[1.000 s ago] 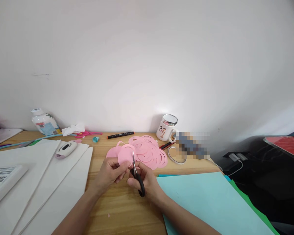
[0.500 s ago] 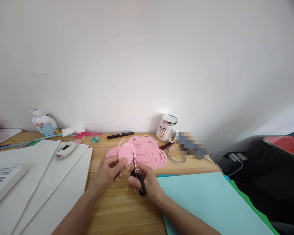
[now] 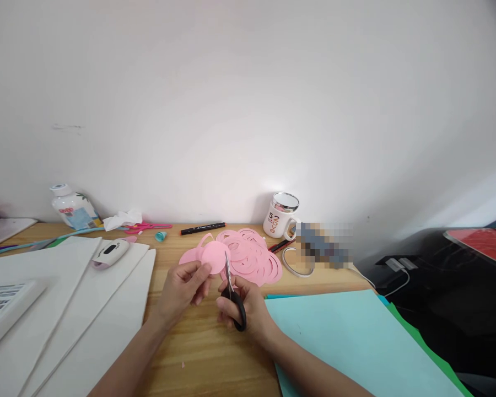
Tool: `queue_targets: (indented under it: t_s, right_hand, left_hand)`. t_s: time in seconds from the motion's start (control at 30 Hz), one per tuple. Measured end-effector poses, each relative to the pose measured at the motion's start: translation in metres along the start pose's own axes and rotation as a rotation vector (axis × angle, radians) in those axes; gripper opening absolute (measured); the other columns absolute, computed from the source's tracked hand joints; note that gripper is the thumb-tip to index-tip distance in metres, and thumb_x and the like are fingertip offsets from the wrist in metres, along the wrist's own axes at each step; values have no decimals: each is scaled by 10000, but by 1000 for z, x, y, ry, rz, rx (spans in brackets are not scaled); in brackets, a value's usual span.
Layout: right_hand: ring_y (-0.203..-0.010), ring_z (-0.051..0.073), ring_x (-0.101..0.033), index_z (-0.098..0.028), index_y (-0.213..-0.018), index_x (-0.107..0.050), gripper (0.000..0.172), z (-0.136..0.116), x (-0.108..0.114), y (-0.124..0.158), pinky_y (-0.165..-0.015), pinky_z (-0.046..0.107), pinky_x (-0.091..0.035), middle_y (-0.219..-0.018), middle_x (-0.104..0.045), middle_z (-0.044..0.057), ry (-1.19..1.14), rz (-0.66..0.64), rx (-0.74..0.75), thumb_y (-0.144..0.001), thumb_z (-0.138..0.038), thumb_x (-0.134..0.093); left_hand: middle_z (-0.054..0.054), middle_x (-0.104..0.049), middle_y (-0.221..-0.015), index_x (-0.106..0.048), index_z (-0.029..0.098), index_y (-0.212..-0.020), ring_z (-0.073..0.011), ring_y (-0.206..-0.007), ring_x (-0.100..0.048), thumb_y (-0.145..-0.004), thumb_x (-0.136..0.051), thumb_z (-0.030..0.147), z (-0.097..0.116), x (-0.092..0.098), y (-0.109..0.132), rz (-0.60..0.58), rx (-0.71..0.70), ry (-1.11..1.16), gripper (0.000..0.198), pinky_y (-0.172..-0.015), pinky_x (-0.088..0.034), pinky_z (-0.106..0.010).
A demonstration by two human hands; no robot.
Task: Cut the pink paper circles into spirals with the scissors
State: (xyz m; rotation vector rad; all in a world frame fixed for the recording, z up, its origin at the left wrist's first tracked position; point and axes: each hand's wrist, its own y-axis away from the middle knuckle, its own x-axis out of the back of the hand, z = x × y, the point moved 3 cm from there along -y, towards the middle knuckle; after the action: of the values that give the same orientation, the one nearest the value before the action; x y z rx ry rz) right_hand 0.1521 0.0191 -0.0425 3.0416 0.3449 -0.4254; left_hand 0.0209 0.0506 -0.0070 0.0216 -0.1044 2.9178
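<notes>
Between thumb and fingers, my left hand (image 3: 190, 284) pinches a round pink paper disc (image 3: 214, 258) by its lower left edge. My right hand (image 3: 243, 303) is closed around the black handles of a pair of scissors (image 3: 235, 309), blades pointing up. The blades lie at the disc's right edge; whether they are biting into the paper I cannot tell. Behind both hands a heap of pink paper cutouts (image 3: 252, 259), with curved strips and rings, lies on the wooden table (image 3: 206, 358).
White sheets (image 3: 119, 309) cover the left side, with a white device (image 3: 111, 252) on them. Light blue paper (image 3: 355, 331) lies at right. At the back stand a white mug (image 3: 276, 220) and a bottle (image 3: 76, 209), with a black marker (image 3: 202, 228) between them. A silver ring (image 3: 297, 271) lies beside the heap.
The pink disc has shifted slightly and turned a little in my left hand. The scissors stay close to its right edge, with both hands nearly in the same place.
</notes>
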Motion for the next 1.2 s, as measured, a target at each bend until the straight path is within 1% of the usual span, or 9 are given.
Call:
queue_targets:
  t_s: [0.1,0.17,0.23,0.4,0.6,0.73,0.8,0.97,1.2]
  right_hand:
    - [-350,74,-465,-183,-753,-493,441,1,-2,1,-340,169,-355,-479,-512,-72,-12,-45,18,-563,-465,-774]
    - [-365,80,-474,-183,-734,-494,445,2,-3,1,-345,177,-365,-511,-532,-61,-6,-72,23,-543,-458,-787]
    - [-377,84,-469,-189,-728,-489,448,1,-5,2,-356,186,-369,-525,-545,-57,3,-83,24,-539,-465,-787]
    - [-550,143,-556,-212,-735,-463,449,-11,-8,2,-516,239,-438,-588,-573,-24,-39,-144,98,-557,-473,-782]
    - [-560,158,-554,-219,-739,-460,495,-11,-5,0,-537,260,-428,-606,-568,-17,14,-98,55,-515,-514,-787]
    - [-553,148,-534,-210,-756,-474,460,-12,-6,0,-583,268,-422,-600,-546,-26,-35,-129,97,-556,-495,-774]
    - [-545,130,-501,-200,-774,-495,428,-13,-6,1,-567,250,-399,-606,-537,-30,-40,-134,118,-581,-463,-772]
    - [-471,79,-354,-186,-781,-514,409,-9,-1,1,-429,187,-281,-563,-483,-59,14,-82,106,-577,-411,-788]
    - [-410,70,-390,-175,-813,-514,412,-4,1,1,-392,184,-311,-512,-477,-71,47,-58,53,-621,-465,-736]
  left_hand:
    - [35,-483,-391,-533,135,-498,-43,-303,-368,-750,-568,454,1,-6,2,-77,24,-60,407,-323,-262,-162]
    - [26,-480,-392,-498,137,-438,-45,-318,-374,-758,-550,453,1,-9,3,-89,30,-88,453,-334,-277,-165]
    - [31,-466,-375,-518,139,-453,-51,-325,-373,-762,-539,448,1,-10,3,-104,40,-106,437,-343,-288,-170]
    - [42,-432,-324,-558,139,-480,-57,-326,-353,-760,-543,426,1,-10,3,-202,66,-167,401,-370,-299,-180]
    - [39,-435,-332,-557,140,-470,-56,-318,-339,-761,-536,438,2,-10,3,-207,68,-148,417,-361,-272,-184]
    - [47,-425,-337,-546,140,-466,-52,-321,-343,-752,-557,447,2,-9,2,-195,56,-120,419,-360,-270,-178]
    - [50,-425,-341,-537,139,-462,-48,-323,-345,-749,-573,435,1,-8,2,-180,52,-102,414,-360,-268,-173]
    - [53,-431,-353,-552,136,-504,-51,-327,-351,-769,-562,436,-3,-5,1,-153,51,-85,400,-351,-266,-171]
    - [52,-426,-361,-537,137,-491,-50,-333,-348,-765,-565,442,-1,-4,2,-124,47,-104,412,-349,-265,-172]
